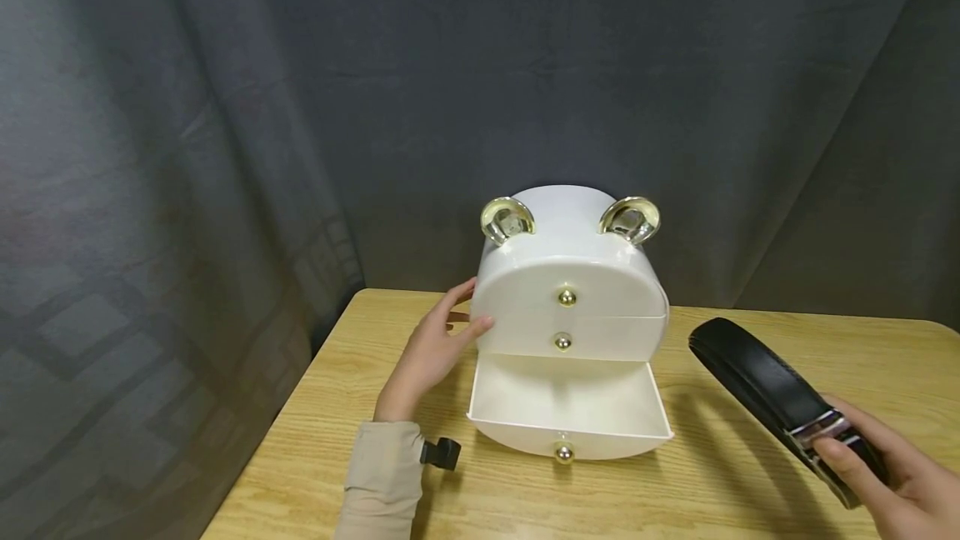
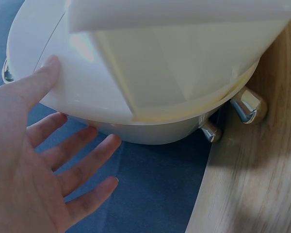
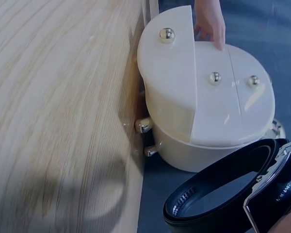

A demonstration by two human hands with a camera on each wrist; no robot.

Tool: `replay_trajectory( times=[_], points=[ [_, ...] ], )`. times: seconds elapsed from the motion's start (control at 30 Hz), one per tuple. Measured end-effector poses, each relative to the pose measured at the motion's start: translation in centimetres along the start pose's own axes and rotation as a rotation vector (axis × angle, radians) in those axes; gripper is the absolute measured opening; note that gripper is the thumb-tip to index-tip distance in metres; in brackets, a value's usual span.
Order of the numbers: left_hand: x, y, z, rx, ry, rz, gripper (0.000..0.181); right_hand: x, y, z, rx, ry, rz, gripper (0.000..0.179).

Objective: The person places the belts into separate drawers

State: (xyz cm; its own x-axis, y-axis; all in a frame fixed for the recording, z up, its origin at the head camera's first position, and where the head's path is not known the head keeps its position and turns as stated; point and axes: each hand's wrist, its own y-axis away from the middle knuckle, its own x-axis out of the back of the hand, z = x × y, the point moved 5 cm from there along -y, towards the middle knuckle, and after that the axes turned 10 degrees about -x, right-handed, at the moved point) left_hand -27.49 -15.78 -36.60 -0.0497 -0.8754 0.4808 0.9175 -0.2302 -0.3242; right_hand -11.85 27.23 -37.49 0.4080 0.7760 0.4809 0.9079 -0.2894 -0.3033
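Observation:
A white drawer box (image 1: 562, 273) with two gold ears stands on the table, its bottom drawer (image 1: 566, 394) pulled out. The two upper drawers are closed, each with a gold knob. My left hand (image 1: 435, 348) rests against the left side of the box; in the left wrist view its thumb touches the front and the other fingers (image 2: 82, 170) are spread along the side. Off to the right, my right hand (image 1: 892, 473) grips a coiled black belt (image 1: 765, 382) by its silver buckle (image 1: 821, 427), above the table. Inside the pulled-out drawer only its pale floor shows.
The wooden table (image 1: 750, 482) reaches its back edge just behind the box. A dark grey curtain (image 1: 450, 107) hangs behind and along the left. Gold feet (image 3: 143, 125) support the box underneath.

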Motion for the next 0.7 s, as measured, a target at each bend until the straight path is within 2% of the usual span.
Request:
replay_trajectory(
  times=[0.3,0.5,0.63,0.7],
  points=[
    [0.0,0.0,0.2,-0.009,-0.001,0.000,0.069,-0.4,0.7,-1.0,0.075,-0.050,-0.009,0.067],
    [0.1,0.0,0.3,-0.009,0.005,0.003,0.068,-0.9,1.1,-0.6,0.089,0.033,-0.051,0.056],
    [0.1,0.1,0.4,-0.008,0.009,0.004,0.067,-1.1,1.4,-0.5,0.051,0.084,-0.067,0.046],
    [0.1,0.1,0.4,-0.007,0.010,0.005,0.067,-1.1,1.6,-0.6,0.035,0.089,-0.071,0.047]
  ],
)
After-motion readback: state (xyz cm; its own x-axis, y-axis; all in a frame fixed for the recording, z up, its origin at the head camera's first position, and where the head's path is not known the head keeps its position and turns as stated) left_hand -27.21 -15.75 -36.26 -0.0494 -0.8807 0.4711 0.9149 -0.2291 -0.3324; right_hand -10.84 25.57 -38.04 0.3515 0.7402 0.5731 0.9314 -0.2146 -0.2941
